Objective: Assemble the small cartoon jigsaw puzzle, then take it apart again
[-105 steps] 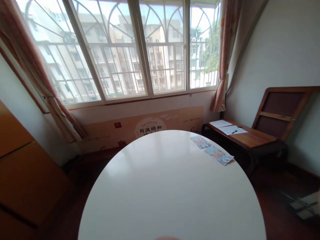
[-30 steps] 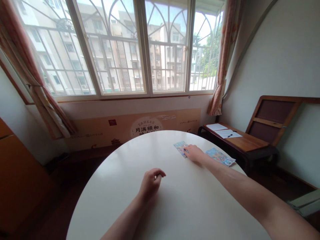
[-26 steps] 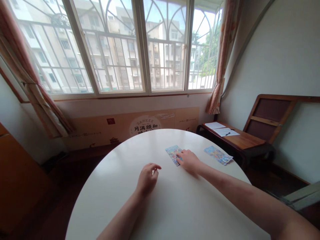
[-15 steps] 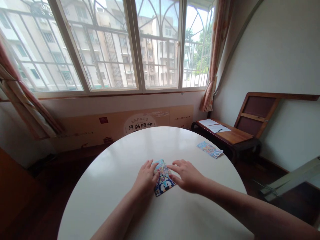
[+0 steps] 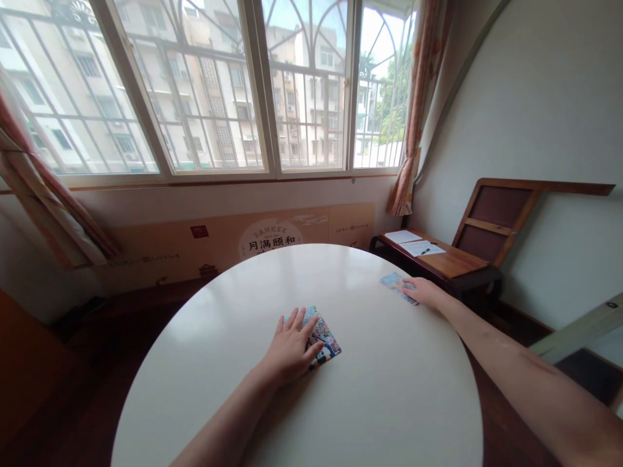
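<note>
Colourful printed card [image 5: 325, 335]: flat on the counter [image 5: 379, 402], frame centre, partly covered. Pale-blue printed sheet [image 5: 390, 281]: flat, right of centre, near the far-right rim, partly covered.

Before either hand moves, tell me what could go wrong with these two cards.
The far card lies near the edge of the white table; an outward nudge from the right hand might tip it off. The left hand spreads over the near card, so shifting could drag it askew.

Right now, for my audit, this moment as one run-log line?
left hand: spread over near picture card | right hand: on far picture card | surface: round white table
</note>
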`<state>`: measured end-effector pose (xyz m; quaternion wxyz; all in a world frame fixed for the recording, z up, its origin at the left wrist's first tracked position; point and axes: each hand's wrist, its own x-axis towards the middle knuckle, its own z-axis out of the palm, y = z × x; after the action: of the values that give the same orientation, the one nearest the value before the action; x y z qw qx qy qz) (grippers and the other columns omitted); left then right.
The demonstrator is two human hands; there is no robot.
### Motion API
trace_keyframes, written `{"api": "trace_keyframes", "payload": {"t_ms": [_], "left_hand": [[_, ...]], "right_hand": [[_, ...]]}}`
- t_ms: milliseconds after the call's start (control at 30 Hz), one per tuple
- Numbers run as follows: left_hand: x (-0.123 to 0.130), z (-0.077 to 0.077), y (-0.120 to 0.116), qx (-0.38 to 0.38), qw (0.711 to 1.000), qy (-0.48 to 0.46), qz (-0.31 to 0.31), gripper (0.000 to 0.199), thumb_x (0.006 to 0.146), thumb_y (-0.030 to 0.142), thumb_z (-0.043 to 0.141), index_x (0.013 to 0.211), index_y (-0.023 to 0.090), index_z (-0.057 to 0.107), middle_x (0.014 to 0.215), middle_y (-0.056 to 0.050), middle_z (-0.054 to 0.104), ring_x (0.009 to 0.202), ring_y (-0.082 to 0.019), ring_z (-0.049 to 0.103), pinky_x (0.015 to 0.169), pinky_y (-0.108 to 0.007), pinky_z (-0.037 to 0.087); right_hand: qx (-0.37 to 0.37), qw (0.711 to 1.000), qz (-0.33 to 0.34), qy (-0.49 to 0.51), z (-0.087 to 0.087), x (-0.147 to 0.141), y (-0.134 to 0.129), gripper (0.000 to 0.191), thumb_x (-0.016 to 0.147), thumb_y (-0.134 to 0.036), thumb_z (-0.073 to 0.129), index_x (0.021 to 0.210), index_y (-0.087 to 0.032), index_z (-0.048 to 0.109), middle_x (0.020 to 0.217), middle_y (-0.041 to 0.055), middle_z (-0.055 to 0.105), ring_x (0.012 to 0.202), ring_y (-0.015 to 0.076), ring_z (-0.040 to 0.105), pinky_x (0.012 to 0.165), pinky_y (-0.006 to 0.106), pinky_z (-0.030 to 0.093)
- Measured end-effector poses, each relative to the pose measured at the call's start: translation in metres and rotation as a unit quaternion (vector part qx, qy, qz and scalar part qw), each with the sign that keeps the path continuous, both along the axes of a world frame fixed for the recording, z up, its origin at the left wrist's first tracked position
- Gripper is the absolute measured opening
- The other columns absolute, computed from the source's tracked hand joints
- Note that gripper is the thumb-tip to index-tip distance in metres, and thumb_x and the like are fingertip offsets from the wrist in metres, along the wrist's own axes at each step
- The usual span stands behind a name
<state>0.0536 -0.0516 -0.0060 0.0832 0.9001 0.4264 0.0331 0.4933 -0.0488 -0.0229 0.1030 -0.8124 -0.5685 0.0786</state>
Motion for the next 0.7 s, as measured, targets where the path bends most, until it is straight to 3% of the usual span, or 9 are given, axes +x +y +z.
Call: {"api": "trace_keyframes", "payload": {"t_ms": [167, 333, 500, 700], "left_hand": [[-0.002, 0.003, -0.007, -0.031, 0.997, 0.034, -0.069, 0.083, 0.085, 0.067, 0.054, 0.154, 0.029, 0.031, 0.162, -0.014, 0.019, 0.149, -0.038, 0.010, 0.118, -0.062, 0.009], [-0.010, 0.004, 0.000, -0.041, 0.995, 0.024, -0.084, 0.075, 0.088, 0.063, 0.052, 0.153, 0.032, 0.034, 0.162, -0.012, 0.022, 0.149, -0.037, 0.013, 0.118, -0.061, 0.012], [-0.016, 0.007, 0.007, -0.036, 0.994, 0.022, -0.104, 0.073, 0.086, 0.058, 0.057, 0.152, 0.032, 0.037, 0.161, -0.012, 0.025, 0.148, -0.038, 0.017, 0.118, -0.061, 0.014], [-0.015, 0.008, 0.007, -0.035, 0.991, 0.019, -0.127, 0.074, 0.087, 0.059, 0.057, 0.152, 0.032, 0.036, 0.162, -0.013, 0.023, 0.148, -0.038, 0.017, 0.118, -0.061, 0.013]], "right_hand": [[0.008, 0.999, 0.045, -0.008, -0.014, -0.007, -0.004, 0.046, 0.096, -0.045, 0.057, 0.131, -0.016, 0.059, 0.132, 0.0128, 0.055, 0.122, 0.0239, 0.053, 0.109, 0.044, 0.040], [0.030, 0.997, 0.075, -0.007, -0.018, -0.012, -0.012, 0.049, 0.090, -0.047, 0.057, 0.129, -0.019, 0.064, 0.134, 0.0108, 0.056, 0.125, 0.0279, 0.052, 0.110, 0.037, 0.038], [0.049, 0.996, 0.075, 0.025, -0.014, -0.005, -0.011, 0.044, 0.090, -0.043, 0.058, 0.127, -0.019, 0.064, 0.135, 0.0098, 0.056, 0.126, 0.0234, 0.052, 0.112, 0.032, 0.037], [0.037, 0.995, 0.002, 0.088, -0.007, 0.010, 0.007, 0.035, 0.095, -0.038, 0.061, 0.118, -0.011, 0.061, 0.118, 0.0093, 0.061, 0.102, 0.0172, 0.061, 0.091, 0.036, 0.052]]}}
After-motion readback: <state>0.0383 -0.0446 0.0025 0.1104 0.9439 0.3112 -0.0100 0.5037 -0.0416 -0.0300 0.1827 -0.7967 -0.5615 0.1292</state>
